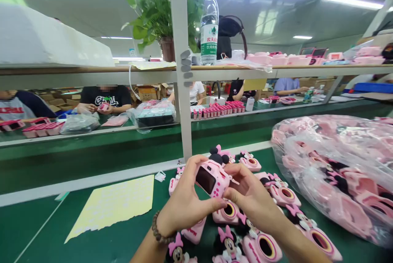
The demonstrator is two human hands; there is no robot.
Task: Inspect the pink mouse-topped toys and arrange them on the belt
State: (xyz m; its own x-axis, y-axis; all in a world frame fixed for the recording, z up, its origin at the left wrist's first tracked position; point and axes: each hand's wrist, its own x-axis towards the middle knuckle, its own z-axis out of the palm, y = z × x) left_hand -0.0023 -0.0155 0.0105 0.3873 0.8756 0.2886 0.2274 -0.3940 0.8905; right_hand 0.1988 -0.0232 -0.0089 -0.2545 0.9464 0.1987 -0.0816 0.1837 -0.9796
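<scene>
Between my two hands, above the green bench, is a pink toy camera point(214, 178) with its dark screen and pink buttons facing me. Black mouse ears and a pink bow stick up from its top. My left hand point(187, 199) grips its left side, thumb along the bottom edge. Holding the right side is my right hand point(248, 193), its fingers at the corner of the case. Below and around them lie several pink toy cameras with mouse figures, such as one with a round lens ring point(263, 247) near the front.
A large clear bag of pink silicone covers point(344, 210) fills the right. On the left lies a torn yellow paper point(115, 201). A white post point(181, 91) rises ahead to a shelf with a water bottle point(209, 30). People sit at work across the bench.
</scene>
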